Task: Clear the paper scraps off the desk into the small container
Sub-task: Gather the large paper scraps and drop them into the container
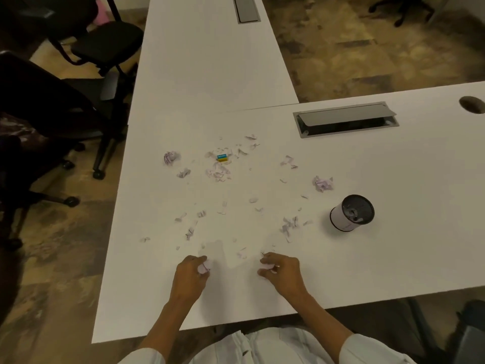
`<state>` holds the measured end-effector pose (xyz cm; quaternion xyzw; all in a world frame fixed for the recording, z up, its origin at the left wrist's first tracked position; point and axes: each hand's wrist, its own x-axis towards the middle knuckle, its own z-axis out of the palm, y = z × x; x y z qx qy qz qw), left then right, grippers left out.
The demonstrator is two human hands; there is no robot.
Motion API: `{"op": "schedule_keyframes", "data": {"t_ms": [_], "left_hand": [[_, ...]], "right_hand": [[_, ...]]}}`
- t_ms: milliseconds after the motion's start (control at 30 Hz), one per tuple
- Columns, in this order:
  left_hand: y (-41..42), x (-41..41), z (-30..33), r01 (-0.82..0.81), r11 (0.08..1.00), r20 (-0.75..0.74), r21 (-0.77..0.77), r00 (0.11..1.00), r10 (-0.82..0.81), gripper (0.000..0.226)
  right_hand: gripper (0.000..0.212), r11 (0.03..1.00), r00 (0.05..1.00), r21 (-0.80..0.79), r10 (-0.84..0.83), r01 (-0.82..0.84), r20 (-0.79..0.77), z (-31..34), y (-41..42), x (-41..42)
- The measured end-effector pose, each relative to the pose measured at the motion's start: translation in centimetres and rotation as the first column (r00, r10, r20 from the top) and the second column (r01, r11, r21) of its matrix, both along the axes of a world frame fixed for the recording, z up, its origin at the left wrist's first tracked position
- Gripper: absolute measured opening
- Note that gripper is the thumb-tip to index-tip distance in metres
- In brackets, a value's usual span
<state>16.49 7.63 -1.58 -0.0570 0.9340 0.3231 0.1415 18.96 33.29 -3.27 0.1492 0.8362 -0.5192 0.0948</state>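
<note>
Torn white paper scraps lie scattered over the middle of the white desk, with crumpled balls at the left and right. A small round container, white outside and dark inside, stands at the right and holds a few scraps. My left hand rests near the front edge, its fingers closed on a wad of scraps. My right hand is beside it, pinching small scraps at its fingertips. Both hands are well left of the container.
A small blue and yellow box sits among the far scraps. A grey cable hatch is set into the desk behind, with a round grommet hole far right. Black office chairs stand to the left of the desk.
</note>
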Motion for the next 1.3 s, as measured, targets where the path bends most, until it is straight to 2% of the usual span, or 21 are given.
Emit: {"op": "schedule_keyframes", "data": {"t_ms": [100, 200, 367, 567, 733, 933, 1067, 1200, 1300], "left_hand": [[3.1, -2.2, 1.2, 0.017, 0.992, -0.065, 0.121, 0.998, -0.009, 0.036], [7.2, -4.2, 2.4, 0.051, 0.975, -0.101, 0.216, 0.994, -0.029, 0.035], [15.5, -6.7, 4.4, 0.154, 0.924, -0.146, 0.351, 0.983, -0.109, 0.037], [25.4, -8.3, 5.8, 0.27, 0.863, -0.157, 0.426, 0.962, -0.223, 0.039], [32.0, -9.4, 6.4, 0.359, 0.845, -0.194, 0.397, 0.932, -0.305, 0.036], [37.0, -10.2, 6.1, 0.369, 0.853, -0.1, 0.37, 0.928, -0.358, 0.044], [38.4, -10.7, 5.6, 0.438, 0.84, -0.034, 0.319, 0.891, -0.452, 0.045], [38.2, -11.1, 5.0, 0.548, 0.791, -0.026, 0.271, 0.826, -0.563, 0.073], [37.5, -11.4, 4.7, 0.555, 0.784, -0.04, 0.278, 0.822, -0.567, 0.082]], "right_hand": [[0.026, 0.983, 0.979, -0.075, -0.174, 0.166, -0.103, 3.0, 3.0, -1.5], [0.023, 0.932, 0.914, -0.085, -0.362, 0.352, -0.184, 5.8, 8.1, -3.5], [0.023, 0.842, 0.827, 0.032, -0.522, 0.539, -0.209, 8.0, 16.4, -6.2], [0.027, 0.872, 0.867, 0.072, -0.469, 0.485, -0.169, 6.8, 21.0, -8.1], [0.022, 0.913, 0.915, 0.123, -0.367, 0.388, -0.166, 6.3, 23.1, -8.4], [0.016, 0.882, 0.874, 0.041, -0.458, 0.47, -0.161, 6.8, 26.2, -7.5], [0.015, 0.858, 0.851, -0.012, -0.511, 0.513, -0.123, 7.1, 27.8, -6.4], [0.013, 0.842, 0.836, -0.069, -0.54, 0.536, -0.1, 7.1, 28.6, -5.7], [0.013, 0.833, 0.829, -0.085, -0.552, 0.546, -0.088, 7.2, 28.7, -5.9]]}}
